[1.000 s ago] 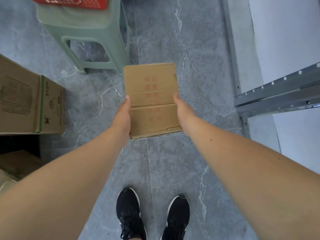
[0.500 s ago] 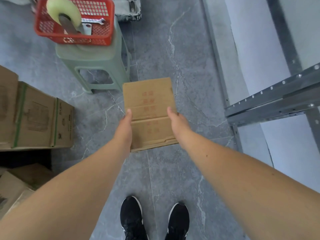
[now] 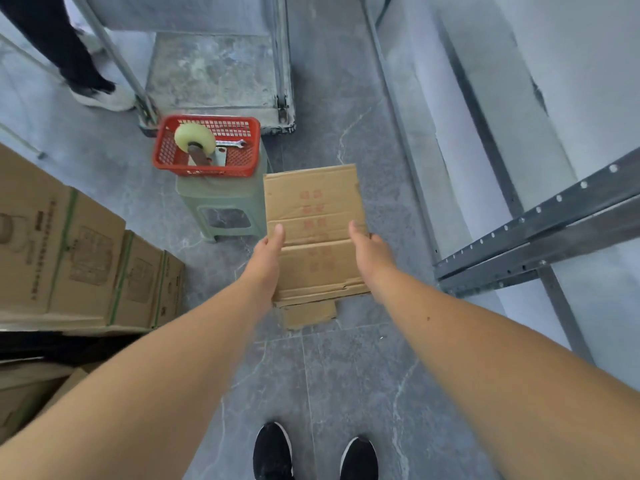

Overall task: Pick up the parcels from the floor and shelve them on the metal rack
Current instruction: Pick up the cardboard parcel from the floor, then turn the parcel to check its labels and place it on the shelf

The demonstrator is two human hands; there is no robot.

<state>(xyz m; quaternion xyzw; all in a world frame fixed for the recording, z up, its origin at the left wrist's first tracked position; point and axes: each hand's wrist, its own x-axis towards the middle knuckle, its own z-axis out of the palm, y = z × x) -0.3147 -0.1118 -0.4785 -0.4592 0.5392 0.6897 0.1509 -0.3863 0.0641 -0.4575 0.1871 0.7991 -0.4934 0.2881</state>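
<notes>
A flat brown cardboard parcel (image 3: pixel 313 220) with red print hangs above the grey floor in front of me, held between both hands. My left hand (image 3: pixel 268 261) grips its left edge and my right hand (image 3: pixel 370 252) grips its right edge. A loose flap sticks out below its near edge. The metal rack (image 3: pixel 533 233) stands to the right, its grey perforated beam level with my right forearm and apart from the parcel.
A green plastic stool (image 3: pixel 225 209) carries a red basket (image 3: pixel 207 147) with a tape roll and a wrench. Several large cardboard boxes (image 3: pixel 86 258) are stacked at the left. Another person's legs (image 3: pixel 69 53) stand at the top left beside a metal frame.
The parcel has risen with both hands still on it. The view has tilted up, bringing in the whole red basket, the far frame and the other person's legs.
</notes>
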